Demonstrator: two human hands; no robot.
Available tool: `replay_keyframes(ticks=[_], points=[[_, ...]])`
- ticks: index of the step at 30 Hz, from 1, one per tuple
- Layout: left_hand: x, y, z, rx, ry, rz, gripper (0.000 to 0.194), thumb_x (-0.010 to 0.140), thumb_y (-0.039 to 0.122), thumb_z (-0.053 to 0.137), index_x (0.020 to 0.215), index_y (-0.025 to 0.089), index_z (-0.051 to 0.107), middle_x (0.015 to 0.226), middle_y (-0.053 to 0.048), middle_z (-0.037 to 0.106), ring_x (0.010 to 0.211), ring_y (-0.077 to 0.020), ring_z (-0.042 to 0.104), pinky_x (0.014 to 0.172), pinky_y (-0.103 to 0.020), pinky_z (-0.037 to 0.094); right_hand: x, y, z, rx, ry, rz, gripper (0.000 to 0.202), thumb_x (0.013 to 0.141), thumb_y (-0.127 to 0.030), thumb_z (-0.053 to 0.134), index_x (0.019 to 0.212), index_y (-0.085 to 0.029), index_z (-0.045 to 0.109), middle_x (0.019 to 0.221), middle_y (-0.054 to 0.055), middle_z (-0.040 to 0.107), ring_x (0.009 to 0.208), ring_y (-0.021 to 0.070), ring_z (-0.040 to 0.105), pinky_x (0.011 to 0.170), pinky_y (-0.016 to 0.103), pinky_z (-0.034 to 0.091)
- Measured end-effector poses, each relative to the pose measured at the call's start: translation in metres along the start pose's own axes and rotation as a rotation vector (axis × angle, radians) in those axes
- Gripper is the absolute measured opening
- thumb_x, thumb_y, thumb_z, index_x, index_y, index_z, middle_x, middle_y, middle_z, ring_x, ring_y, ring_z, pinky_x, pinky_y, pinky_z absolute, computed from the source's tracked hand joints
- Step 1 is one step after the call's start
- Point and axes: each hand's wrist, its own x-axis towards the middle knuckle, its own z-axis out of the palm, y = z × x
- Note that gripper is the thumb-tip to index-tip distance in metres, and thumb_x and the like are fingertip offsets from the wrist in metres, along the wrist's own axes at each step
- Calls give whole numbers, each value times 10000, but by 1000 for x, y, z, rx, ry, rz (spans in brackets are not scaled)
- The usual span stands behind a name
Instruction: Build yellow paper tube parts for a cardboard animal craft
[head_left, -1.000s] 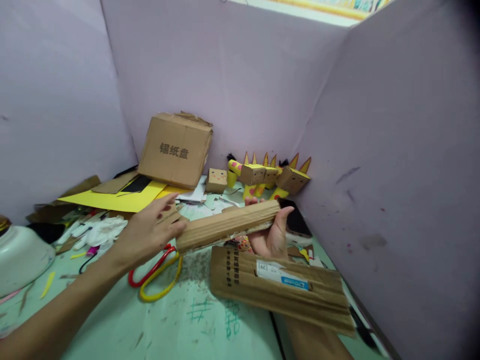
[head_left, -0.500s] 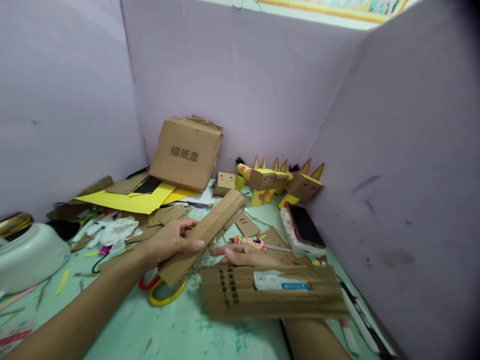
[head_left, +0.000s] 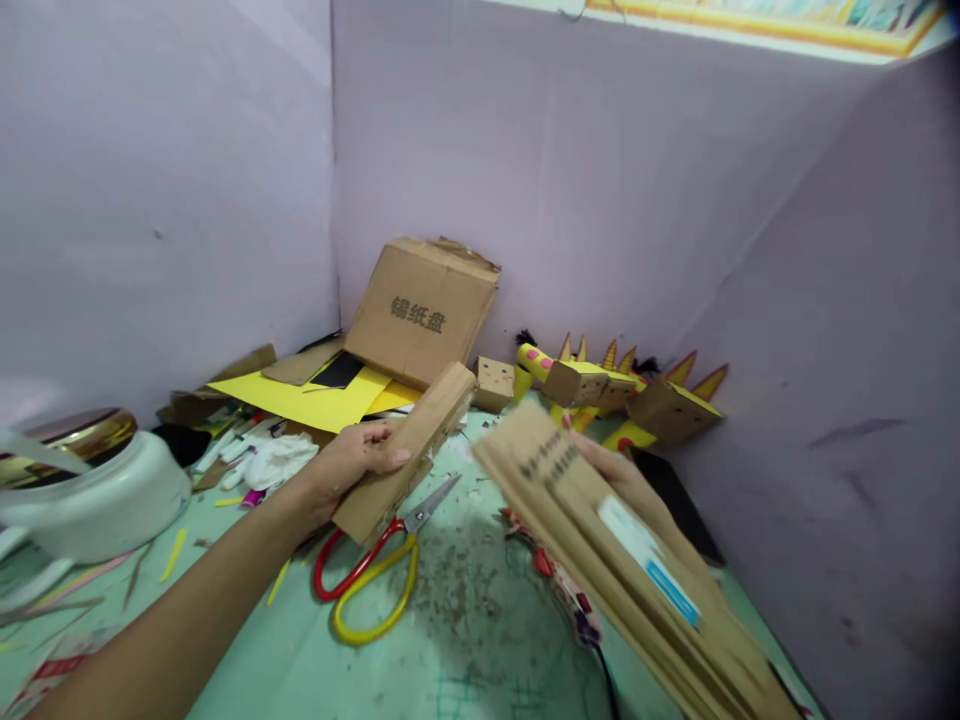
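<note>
My left hand (head_left: pixel 360 465) grips a long folded piece of brown cardboard (head_left: pixel 420 440), thumb on top and fingers behind. My right hand (head_left: pixel 619 475) is behind a larger folded cardboard sheet (head_left: pixel 555 510) with dark printing and a white and blue label; this sheet slants toward the lower right, slightly blurred, its far side hidden. Scissors (head_left: pixel 375 590) with one red and one yellow handle lie partly open on the table, just below the left cardboard. Under the edge of the right sheet rests a patterned glue gun (head_left: pixel 551 575) with a black cord.
Against the back wall lean a flattened carton (head_left: pixel 424 310) and yellow paper (head_left: pixel 292 397). A small cardboard box (head_left: pixel 495 383) and yellow cardboard animals (head_left: pixel 611 385) stand at the back. A white pot-like container (head_left: pixel 120 500) is at left. Scraps litter the green table (head_left: pixel 277 670).
The view has swung left. My right hand has raised and tilted the labelled cardboard, which was lying level across the forearm. Loose cardboard near the glue gun no longer shows; the scissors are more exposed.
</note>
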Motion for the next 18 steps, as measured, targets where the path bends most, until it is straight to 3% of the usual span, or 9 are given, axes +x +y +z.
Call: replay_keyframes(ticks=[2, 4, 6, 8, 11, 13, 16, 18], points=[[2, 0, -3, -60, 58, 23, 446, 625, 287, 697, 1005, 89, 573, 729, -64, 655, 553, -163, 578, 479, -277, 463, 28, -8, 4, 35, 143, -67, 196, 775, -336, 569, 795, -155, 642, 609, 29, 653, 516, 192, 614, 492, 299, 495], [3, 1, -7, -72, 144, 33, 429, 603, 279, 719, 958, 88, 571, 691, -50, 639, 538, -157, 570, 461, -271, 460, 57, -7, 10, 66, 210, -147, 122, 778, -268, 557, 815, -174, 625, 665, 21, 675, 573, 180, 640, 538, 294, 522], [2, 2, -10, -73, 206, 44, 423, 593, 278, 730, 938, 99, 565, 667, -38, 631, 523, -160, 569, 445, -277, 463, 79, 1, 15, 87, 252, -190, 33, 761, -185, 567, 761, -193, 599, 690, 1, 679, 624, 140, 651, 604, 255, 533], [1, 3, -13, -98, 219, 58, 415, 601, 273, 729, 942, 105, 564, 663, -38, 633, 516, -164, 574, 442, -281, 466, 88, 13, 18, 84, 284, -169, 89, 739, -142, 584, 664, -186, 566, 671, 16, 671, 638, 143, 659, 624, 267, 543], [-2, 6, -12, -195, 151, 61, 361, 639, 247, 704, 945, 97, 585, 691, -55, 653, 524, -145, 579, 475, -258, 471, 77, 30, 23, 41, 354, -117, 137, 682, -106, 650, 627, -184, 552, 645, 21, 655, 582, 162, 646, 529, 284, 540], [-5, 7, -7, -262, 51, 28, 331, 664, 238, 687, 948, 92, 601, 702, -64, 664, 535, -135, 582, 498, -244, 476, 57, 36, 29, 16, 412, -140, 184, 638, -89, 707, 739, -197, 597, 753, 8, 673, 623, 141, 644, 515, 236, 522], [-12, 6, 7, -327, -146, -63, 343, 688, 274, 671, 989, 121, 611, 738, -66, 677, 556, -147, 594, 522, -261, 489, 18, 37, 41, -14, 383, -181, 368, 637, -200, 755, 978, -209, 616, 1029, 60, 660, 844, 174, 648, 659, 262, 526], [-18, 1, 20, -330, -250, -138, 353, 682, 299, 678, 989, 133, 623, 760, -68, 680, 585, -156, 603, 550, -273, 494, -8, 37, 45, -41, 298, -191, 460, 646, -311, 751, 1060, -193, 587, 1086, 102, 643, 915, 218, 634, 733, 327, 511]])
